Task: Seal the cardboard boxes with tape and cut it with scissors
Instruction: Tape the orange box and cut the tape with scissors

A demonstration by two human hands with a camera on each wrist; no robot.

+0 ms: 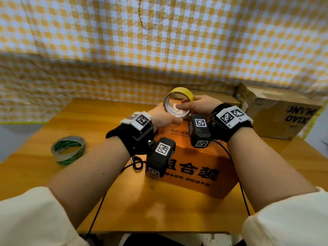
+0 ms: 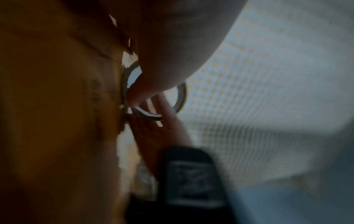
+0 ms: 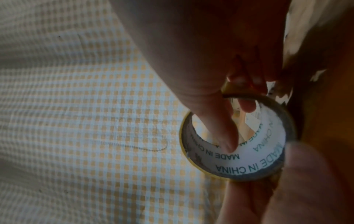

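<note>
A yellow tape roll (image 1: 178,101) with a white printed core stands on edge above the far end of the orange cardboard box (image 1: 195,167). Both hands hold it. My left hand (image 1: 166,115) grips its lower left rim. My right hand (image 1: 190,104) grips its right side. In the right wrist view the thumb (image 3: 218,124) reaches inside the core of the tape roll (image 3: 268,160), with the fingers over the outer rim. The left wrist view is blurred and shows the tape roll (image 2: 180,97) as a ring between the two hands. No scissors are in view.
A clear tape roll with green print (image 1: 69,150) lies flat on the wooden table (image 1: 88,125) at the left. A brown cardboard box (image 1: 276,112) stands at the back right, and a flatter box (image 1: 216,96) behind the hands. A checked yellow cloth (image 1: 159,41) hangs behind.
</note>
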